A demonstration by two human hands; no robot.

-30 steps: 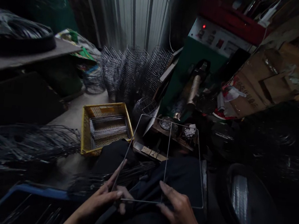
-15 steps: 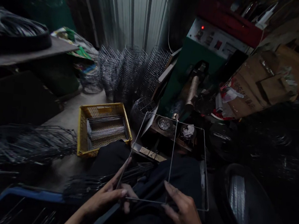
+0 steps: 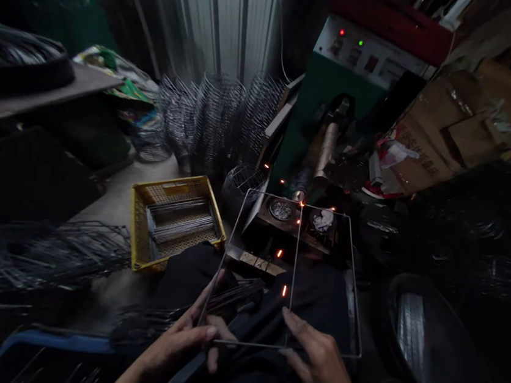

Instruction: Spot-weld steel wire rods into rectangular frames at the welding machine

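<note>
A rectangular wire frame (image 3: 247,343) with a wire across its middle is held over my lap. My left hand (image 3: 196,326) grips its near left corner between thumb and fingers. My right hand (image 3: 315,352) pinches the middle wire close to the near side. The frame's far side touches the copper-coloured tip (image 3: 300,195) of a green welding machine (image 3: 287,152), where the middle wire meets it. Orange sparks fly from that spot, some falling toward my lap. Red and green lights glow on the machine's panel (image 3: 372,57).
A yellow crate (image 3: 134,227) with stacked wire frames stands left of my knees. Behind it rise stacks of wire rings (image 3: 219,107). A small dish of metal bits (image 3: 281,209) sits below the tip. Cardboard boxes (image 3: 421,155) lie right; a blue bin (image 3: 49,340) is near left.
Sparks have appeared at the tip and a green light has come on beside the red one. Both hands keep their hold, and the frame has barely shifted.
</note>
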